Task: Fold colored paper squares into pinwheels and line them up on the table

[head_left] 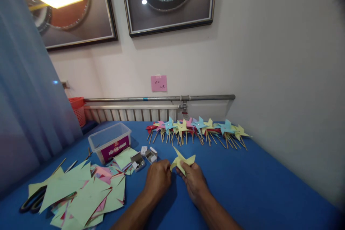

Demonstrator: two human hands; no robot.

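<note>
Pale-yellow pinwheel (181, 160) sits in the right hand (194, 179), to the right of the clear plastic tub (115, 148) and nearer the camera. The thumb and fingers of that hand pinch the folded paper, its pointed blades spreading above them. The left hand (159, 176) is curled into a fist just beside it, on the side closer to the tub; I cannot tell whether its fingers enclose anything. Small boxes (138, 162) stand open just right of the tub, one with shiny bits inside. Beyond them, farther right of the tub, a row of coloured pinwheels (199, 125) lies with wooden sticks pointing toward the camera. Paper sheets (90, 199), mostly pale green, are heaped in front of the tub, with black-handled scissors (40, 190) to its front left. Behind the tub runs a radiator (129, 114); a red basket (78, 110) stands left of and behind it.
</note>
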